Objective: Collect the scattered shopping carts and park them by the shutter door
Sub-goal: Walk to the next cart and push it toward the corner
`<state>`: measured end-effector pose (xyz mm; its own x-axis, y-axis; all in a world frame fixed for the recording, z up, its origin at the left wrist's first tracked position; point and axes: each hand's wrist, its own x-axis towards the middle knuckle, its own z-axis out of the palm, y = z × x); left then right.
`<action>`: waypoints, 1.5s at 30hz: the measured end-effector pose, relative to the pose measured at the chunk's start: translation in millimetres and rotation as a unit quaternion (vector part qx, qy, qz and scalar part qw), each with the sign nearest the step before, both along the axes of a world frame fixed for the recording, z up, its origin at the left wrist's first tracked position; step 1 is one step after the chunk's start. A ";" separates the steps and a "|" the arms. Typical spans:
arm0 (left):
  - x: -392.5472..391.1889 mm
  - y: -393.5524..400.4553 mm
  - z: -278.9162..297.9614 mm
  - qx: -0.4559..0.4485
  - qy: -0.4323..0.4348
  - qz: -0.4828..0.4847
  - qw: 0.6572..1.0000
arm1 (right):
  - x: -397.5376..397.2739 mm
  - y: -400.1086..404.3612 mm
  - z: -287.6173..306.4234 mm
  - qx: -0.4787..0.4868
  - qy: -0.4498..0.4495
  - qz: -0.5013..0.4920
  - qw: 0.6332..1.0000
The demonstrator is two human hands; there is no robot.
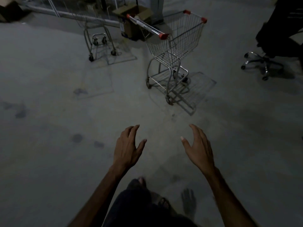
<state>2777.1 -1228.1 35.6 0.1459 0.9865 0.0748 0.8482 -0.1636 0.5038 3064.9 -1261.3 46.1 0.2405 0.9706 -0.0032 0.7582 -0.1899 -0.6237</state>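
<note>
Cart w/ silver wire basket, red handle caps, upright on floor.

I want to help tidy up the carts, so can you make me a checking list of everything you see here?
Surface: grey concrete floor, dimly lit, with dark stains.
Job's things: near shopping cart, upright, basket empty, red-capped handle; second cart behind it to the left, upper part dim.
Clutter: open cardboard box behind the near cart's handle; another box at top left.
Hands: left hand and right hand open, held out, touching nothing.
Cables: nothing seen.
Surroundings: office chair at right, chrome star base; grey rail along the back.
</note>
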 end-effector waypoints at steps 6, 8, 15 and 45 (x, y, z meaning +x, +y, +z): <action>1.1 109.1 -20.8 -0.005 -0.005 0.013 1.000 | -2.3 117.1 -15.4 -0.016 -0.010 0.019 1.000; 0.2 152.9 -26.4 -0.006 -0.010 0.015 1.000 | -5.2 160.1 -16.0 -0.022 -0.014 0.022 0.999; -6.9 296.5 -20.8 -0.014 -0.028 -0.007 0.999 | -28.3 303.2 -4.5 -0.008 -0.007 0.011 1.000; -10.9 848.4 12.0 0.049 0.029 -0.064 0.996 | -39.6 836.1 29.6 -0.038 -0.026 0.059 0.997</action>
